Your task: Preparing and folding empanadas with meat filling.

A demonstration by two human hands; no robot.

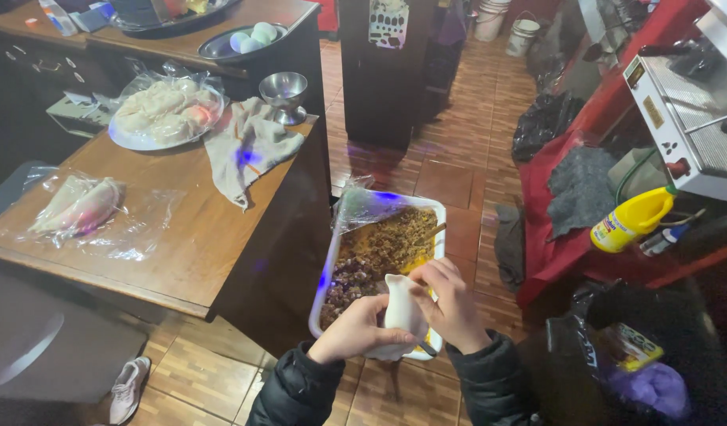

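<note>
Both my hands hold a white piece of folded dough (400,312) over a white rectangular tray (329,267) of brown minced filling. My left hand (352,331) cups the dough from below and the left. My right hand (448,304) pinches its upper right edge. A utensil handle (431,233) sticks out of the filling toward the tray's right side. Clear plastic wrap (363,203) is peeled back over the tray's far end.
A wooden table (182,237) to the left carries a plate of dough under plastic (164,114), a grey cloth (249,146), a metal cup (284,93) and wrapped dough (78,207). A yellow bottle (631,219) lies on a red surface at right. The floor is brown tile.
</note>
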